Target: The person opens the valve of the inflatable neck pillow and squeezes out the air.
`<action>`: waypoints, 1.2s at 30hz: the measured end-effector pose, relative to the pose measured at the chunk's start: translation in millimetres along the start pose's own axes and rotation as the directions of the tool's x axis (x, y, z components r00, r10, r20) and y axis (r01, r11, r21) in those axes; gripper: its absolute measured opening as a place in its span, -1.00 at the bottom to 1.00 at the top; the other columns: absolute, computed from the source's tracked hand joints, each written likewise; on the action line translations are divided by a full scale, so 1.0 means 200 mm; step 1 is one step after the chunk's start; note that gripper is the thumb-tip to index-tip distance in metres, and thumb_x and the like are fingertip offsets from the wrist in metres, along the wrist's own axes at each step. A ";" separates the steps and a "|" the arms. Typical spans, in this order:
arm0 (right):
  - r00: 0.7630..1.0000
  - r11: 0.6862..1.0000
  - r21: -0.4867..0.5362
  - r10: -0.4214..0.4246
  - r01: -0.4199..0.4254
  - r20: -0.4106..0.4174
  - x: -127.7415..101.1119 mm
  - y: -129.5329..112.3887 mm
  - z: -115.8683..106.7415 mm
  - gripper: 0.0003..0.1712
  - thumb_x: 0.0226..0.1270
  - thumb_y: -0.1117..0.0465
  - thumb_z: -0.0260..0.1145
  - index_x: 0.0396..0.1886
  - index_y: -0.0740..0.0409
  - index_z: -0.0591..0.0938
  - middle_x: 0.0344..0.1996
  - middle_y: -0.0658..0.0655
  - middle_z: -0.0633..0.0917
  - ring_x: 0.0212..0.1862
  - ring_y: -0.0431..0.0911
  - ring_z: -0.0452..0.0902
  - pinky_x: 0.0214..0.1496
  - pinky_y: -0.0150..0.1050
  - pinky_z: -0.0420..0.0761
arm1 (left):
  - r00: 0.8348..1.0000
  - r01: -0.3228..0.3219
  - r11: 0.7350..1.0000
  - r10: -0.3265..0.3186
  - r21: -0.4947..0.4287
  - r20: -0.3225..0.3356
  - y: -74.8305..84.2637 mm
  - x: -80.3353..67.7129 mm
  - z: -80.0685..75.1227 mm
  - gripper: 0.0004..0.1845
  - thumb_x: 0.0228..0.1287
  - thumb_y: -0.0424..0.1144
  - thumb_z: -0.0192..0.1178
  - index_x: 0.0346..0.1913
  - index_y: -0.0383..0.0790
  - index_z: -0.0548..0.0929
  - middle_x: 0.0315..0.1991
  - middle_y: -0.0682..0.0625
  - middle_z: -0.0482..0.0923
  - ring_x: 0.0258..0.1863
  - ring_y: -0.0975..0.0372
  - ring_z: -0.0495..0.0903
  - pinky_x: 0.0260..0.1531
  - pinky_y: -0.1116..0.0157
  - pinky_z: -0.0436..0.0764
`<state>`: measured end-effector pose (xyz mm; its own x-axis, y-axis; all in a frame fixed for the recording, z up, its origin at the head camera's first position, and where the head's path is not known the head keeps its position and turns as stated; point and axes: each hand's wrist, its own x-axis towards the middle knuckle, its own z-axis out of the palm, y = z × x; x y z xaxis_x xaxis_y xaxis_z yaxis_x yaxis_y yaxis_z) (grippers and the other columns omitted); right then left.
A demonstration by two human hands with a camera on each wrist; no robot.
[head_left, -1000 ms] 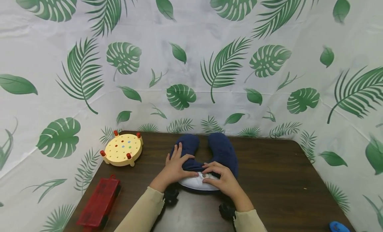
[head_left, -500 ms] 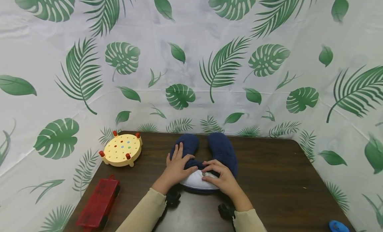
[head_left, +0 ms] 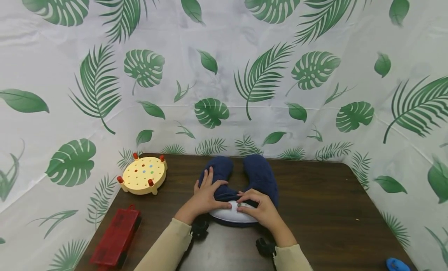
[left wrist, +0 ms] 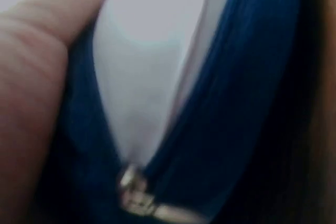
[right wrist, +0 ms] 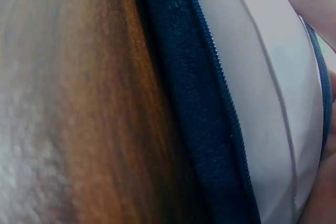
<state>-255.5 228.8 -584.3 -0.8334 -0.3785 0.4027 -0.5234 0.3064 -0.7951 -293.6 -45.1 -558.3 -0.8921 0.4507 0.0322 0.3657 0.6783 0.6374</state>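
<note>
A navy U-shaped neck pillow [head_left: 263, 179] lies on the table with its curve towards me. Its zipped cover gapes along that curve, baring a white inner lining [head_left: 223, 215]. Spread over the pillow's left side is my left hand [head_left: 204, 196], its thumb on the white part. My right hand [head_left: 261, 210] pinches at the cover's edge with curled fingers, close to a small greyish spot on the white part. A metal zip slider [left wrist: 132, 188] sits at the end of the opening in the left wrist view. Zip teeth [right wrist: 223, 77] run along the blue edge in the right wrist view.
A round yellow pegboard toy [head_left: 144, 173] with red-tipped legs stands at the back left. A red toy truck [head_left: 116, 236] lies at the left edge. The blue object [head_left: 397, 264] is at the front right corner. A leaf-print curtain [head_left: 224, 80] surrounds the dark wooden table [head_left: 322, 208].
My left thumb rises onto the cover's edge, then drops back onto the white part. The right hand stays almost in place. The pillow has not shifted.
</note>
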 end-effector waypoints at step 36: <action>1.000 1.000 0.007 0.023 -0.023 0.005 0.00 -0.02 -0.01 -0.72 0.23 0.09 0.69 -0.07 -0.17 0.86 -0.04 -0.08 0.83 0.31 0.01 0.75 0.39 -0.40 0.56 | 0.999 -0.013 0.999 0.015 0.039 -0.047 0.01 0.00 0.02 -0.11 0.21 0.41 0.49 0.56 0.19 0.53 0.81 -0.24 -0.47 0.80 -0.21 -0.44 0.53 -0.58 -0.20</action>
<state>-253.3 228.8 -581.0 -0.8441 -0.3756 0.3826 -0.5033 0.3091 -0.8070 -291.8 -41.8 -560.3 -0.8982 0.4327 0.0777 0.3869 0.6943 0.6068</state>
